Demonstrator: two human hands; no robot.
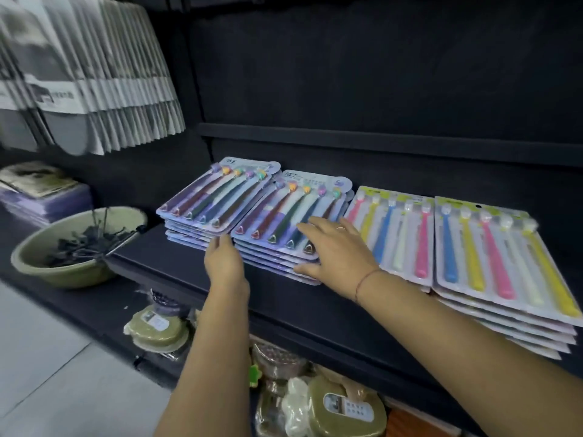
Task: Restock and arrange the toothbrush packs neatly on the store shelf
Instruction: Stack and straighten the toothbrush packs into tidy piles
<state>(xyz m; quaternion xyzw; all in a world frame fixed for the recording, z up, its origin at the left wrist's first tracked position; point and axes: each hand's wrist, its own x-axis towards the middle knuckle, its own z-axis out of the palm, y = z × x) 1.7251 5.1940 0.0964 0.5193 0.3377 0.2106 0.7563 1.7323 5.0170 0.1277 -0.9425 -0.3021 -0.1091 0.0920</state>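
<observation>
Several stacks of toothbrush packs lie flat in a row on the black shelf (176, 272). Two stacks hold purple-backed packs: the far left stack (208, 200) and the second stack (284, 222). To their right sit a stack of bright-coloured brushes (394, 231) and a taller one (492, 263). My left hand (225, 263) touches the front left corner of the second stack with straight fingers, at the gap between the two purple stacks. My right hand (337, 250) lies flat on top of the second stack, with the thumb against its front right edge.
A green basin (63, 266) with dark metal hooks stands left of the shelf. Grey packaged goods (94, 74) hang at upper left. Purple boxes (44, 200) sit behind the basin. Round green packaged items (157, 329) fill the lower shelf. A black rail (378, 140) crosses the back panel.
</observation>
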